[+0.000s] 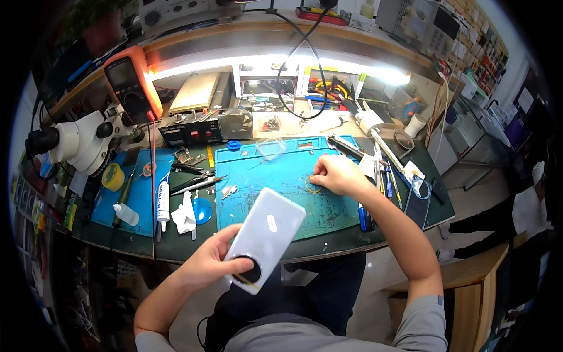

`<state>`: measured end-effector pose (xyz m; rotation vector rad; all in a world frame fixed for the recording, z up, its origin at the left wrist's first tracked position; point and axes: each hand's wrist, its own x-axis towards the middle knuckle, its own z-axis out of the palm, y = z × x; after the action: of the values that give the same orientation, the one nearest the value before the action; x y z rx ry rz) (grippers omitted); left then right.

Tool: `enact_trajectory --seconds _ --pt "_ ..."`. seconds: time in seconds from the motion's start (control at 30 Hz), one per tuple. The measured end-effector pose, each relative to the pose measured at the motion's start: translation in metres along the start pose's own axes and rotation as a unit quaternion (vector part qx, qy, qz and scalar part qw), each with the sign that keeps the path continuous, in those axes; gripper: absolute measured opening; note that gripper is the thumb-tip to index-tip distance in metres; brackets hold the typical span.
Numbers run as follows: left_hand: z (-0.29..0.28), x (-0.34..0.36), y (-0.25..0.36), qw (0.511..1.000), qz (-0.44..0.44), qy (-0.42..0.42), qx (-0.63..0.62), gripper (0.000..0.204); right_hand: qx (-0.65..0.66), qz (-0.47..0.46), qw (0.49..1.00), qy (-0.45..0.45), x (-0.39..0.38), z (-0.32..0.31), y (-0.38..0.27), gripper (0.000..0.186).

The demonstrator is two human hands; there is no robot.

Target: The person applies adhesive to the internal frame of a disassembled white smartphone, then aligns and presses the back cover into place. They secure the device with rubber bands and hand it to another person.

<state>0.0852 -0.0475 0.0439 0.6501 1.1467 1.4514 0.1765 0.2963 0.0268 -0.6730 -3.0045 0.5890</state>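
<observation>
A pale smartphone (268,226) with a large round black camera module is in my left hand (214,258), tilted, back side up. My left thumb lies across the camera module, and the fingers go behind the phone. A thin yellowish band (247,283) crosses the phone's near end, by the camera. Over the blue work mat (264,176), my right hand (339,176) is closed in a pinch on a yellow rubber band (306,185). The loop hangs or rests at the mat; I cannot tell which.
Left of the mat are a white glue tube (162,202), tissue (185,217), tweezers (196,185) and a microscope (79,141). An orange multimeter (132,85) stands behind. Screwdrivers (388,182) lie right of my right hand. A cable (319,64) hangs overhead. Another person (525,208) is at far right.
</observation>
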Motion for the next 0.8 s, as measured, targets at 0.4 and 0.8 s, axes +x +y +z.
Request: enact_trajectory --seconds 0.4,0.8 --pt "0.004 0.043 -0.009 0.998 0.042 0.022 -0.043 0.035 0.246 -0.089 0.964 0.045 -0.036 -0.026 -0.050 0.010" --pt "0.026 0.043 0.014 0.949 -0.009 -0.081 0.305 0.064 0.441 -0.222 0.853 -0.170 -0.069 -0.034 -0.061 0.036"
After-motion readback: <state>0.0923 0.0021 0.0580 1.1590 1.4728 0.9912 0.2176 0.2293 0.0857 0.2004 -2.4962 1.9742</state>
